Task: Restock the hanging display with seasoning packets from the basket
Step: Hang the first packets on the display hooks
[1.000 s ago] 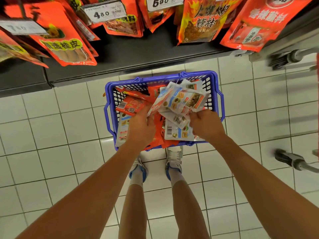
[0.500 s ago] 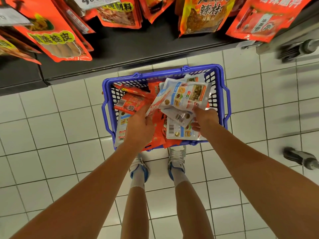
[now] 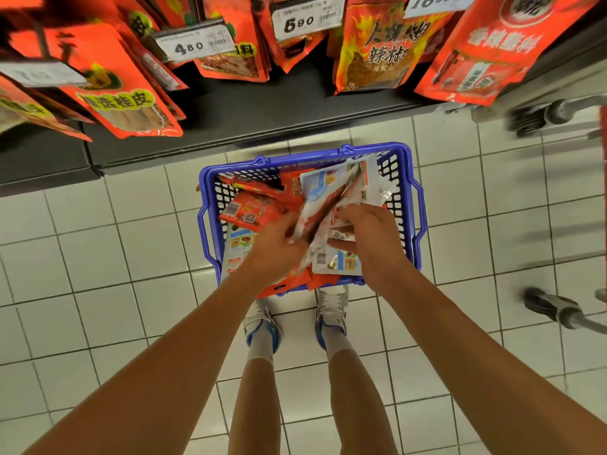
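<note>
A blue plastic basket [image 3: 407,192] sits on the tiled floor just ahead of my feet, filled with several red and white seasoning packets. My left hand [image 3: 274,247] and my right hand [image 3: 371,238] are both over the basket, gripping a bunch of white and red seasoning packets [image 3: 331,198] that stands tilted on edge between them. A red packet with a barcode [image 3: 249,210] lies at the basket's left side. The hanging display [image 3: 131,103] of red and orange packets fills the top of the view.
White price tags [image 3: 193,44] reading 4.80, 5.90 and 16.90 hang in front of the packets. A dark shelf base [image 3: 230,126] runs below the display. Grey metal legs with rubber feet [image 3: 548,307] stand on the floor at right.
My hands have come closer together and the white packets, held flat and fanned before, are now turned on edge. The view has shifted down the display, bringing the price tags back into sight.
</note>
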Demonstrator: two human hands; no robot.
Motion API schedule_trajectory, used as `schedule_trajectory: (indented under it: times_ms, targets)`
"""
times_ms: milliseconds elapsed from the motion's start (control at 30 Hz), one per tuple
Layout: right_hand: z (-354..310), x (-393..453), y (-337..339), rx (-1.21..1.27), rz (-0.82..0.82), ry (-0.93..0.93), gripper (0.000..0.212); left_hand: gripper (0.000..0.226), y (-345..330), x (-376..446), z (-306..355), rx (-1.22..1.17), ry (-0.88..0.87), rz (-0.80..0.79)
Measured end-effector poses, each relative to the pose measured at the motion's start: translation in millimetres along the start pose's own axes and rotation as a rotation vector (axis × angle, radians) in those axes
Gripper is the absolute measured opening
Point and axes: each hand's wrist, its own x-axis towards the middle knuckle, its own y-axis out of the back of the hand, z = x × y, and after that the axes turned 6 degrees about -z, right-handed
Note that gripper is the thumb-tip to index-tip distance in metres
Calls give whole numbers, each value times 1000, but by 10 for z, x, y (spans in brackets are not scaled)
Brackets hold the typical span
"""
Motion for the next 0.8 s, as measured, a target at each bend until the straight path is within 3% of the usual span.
schedule_trajectory:
  times_ms: [100, 200, 267, 367, 500, 567, 700, 800]
  targets:
    - [-181, -57, -127, 38, 24, 2, 40, 40, -18, -118, 120, -55, 7, -31]
    - [-337, -128, -223, 69, 55, -5, 23, 28, -16, -244, 281, -114, -29, 124]
    - [-408, -194, -280, 9, 31, 26, 24, 21, 51, -315, 376, -115, -49, 205]
    - [-579, -305, -289, -133, 22, 108, 39, 19, 200, -461, 563, -130, -36, 204]
    - [-912, -440, -101, -199, 180, 242, 18, 18, 452, -676, 913, -243, 36, 196]
    - [-1103, -569, -62, -219, 197, 269, 27, 16, 586, -819, 1127, -316, 43, 209]
    - [-1559, -981, -132, -84, -56, 213, 51, 24, 818, -1215, 1618, -476, -18, 223]
    - [-1906, -1353, -239, 33, -232, 235, 45, 27, 988, -1591, 1980, -555, -74, 236]
